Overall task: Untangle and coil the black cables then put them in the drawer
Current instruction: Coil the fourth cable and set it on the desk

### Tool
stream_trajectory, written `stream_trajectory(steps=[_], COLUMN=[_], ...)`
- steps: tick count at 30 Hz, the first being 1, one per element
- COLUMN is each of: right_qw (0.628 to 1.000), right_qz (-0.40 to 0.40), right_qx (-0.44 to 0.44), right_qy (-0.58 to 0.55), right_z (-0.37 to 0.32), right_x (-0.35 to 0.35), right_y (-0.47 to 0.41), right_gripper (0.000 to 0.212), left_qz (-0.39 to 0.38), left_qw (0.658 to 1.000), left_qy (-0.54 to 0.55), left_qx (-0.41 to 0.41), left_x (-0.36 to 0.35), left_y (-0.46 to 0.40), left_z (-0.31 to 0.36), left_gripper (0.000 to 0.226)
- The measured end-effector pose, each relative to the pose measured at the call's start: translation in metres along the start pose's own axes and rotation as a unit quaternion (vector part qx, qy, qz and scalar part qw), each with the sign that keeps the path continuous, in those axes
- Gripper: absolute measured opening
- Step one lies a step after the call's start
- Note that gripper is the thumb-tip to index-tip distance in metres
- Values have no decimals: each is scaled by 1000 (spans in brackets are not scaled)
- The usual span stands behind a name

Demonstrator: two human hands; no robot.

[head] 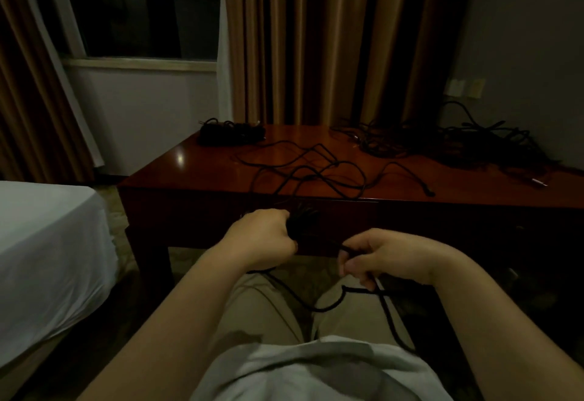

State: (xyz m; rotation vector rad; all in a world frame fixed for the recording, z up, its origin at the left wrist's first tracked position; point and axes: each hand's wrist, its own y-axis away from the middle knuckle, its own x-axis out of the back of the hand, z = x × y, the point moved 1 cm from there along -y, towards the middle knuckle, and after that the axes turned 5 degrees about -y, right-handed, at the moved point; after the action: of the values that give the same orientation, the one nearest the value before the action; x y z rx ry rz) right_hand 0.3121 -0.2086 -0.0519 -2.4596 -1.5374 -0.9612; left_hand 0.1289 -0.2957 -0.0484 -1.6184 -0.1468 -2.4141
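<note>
Reddish polished wood desk [196,160], carrying nearly all of the job. Largest item left: big tangled heap of black cables [448,144] at far right end of desk top, near wall sockets [467,87], judged untouched, one plug end [538,182] trailing out toward front right edge. Next in size: loose black cable [316,166] sprawled in open loops across middle of desk top, running off front edge down to hands, so only partly gathered. Smaller: finished-looking bundle of coiled cables [232,132] parked at far left corner, judged done as coiling but not yet stowed. Drawer [335,211] in desk front seemingly closed, though too dark to be sure; nothing seen inside. Smallest: partial coil [303,220] gripped in left hand [265,236], fingers curled tightly round it, held just in front of drawer face. Right hand [382,258] beside it, fingers pinching free strand [319,305] that sagged over lap. Judged early to midway: one bundle coiled, one cable in progress, heap and all stowing still ahead
</note>
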Motion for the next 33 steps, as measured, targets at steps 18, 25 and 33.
stream_trajectory(steps=[18, 25, 33], right_qw=[992, 899, 780], right_qz=[-104, 376, 585], right_qx=[-55, 15, 149], right_qy=[46, 222, 165], right_z=[-24, -9, 29], right_x=[-20, -14, -25], right_y=[-13, -24, -27], right_gripper=[32, 18, 60], left_qz=[-77, -90, 39], left_qw=[805, 765, 677], left_qy=[570, 631, 728], left_qx=[-142, -92, -100], left_x=[-18, -25, -7], left_y=[27, 21, 13], left_z=[35, 31, 27], left_gripper=[64, 51, 34])
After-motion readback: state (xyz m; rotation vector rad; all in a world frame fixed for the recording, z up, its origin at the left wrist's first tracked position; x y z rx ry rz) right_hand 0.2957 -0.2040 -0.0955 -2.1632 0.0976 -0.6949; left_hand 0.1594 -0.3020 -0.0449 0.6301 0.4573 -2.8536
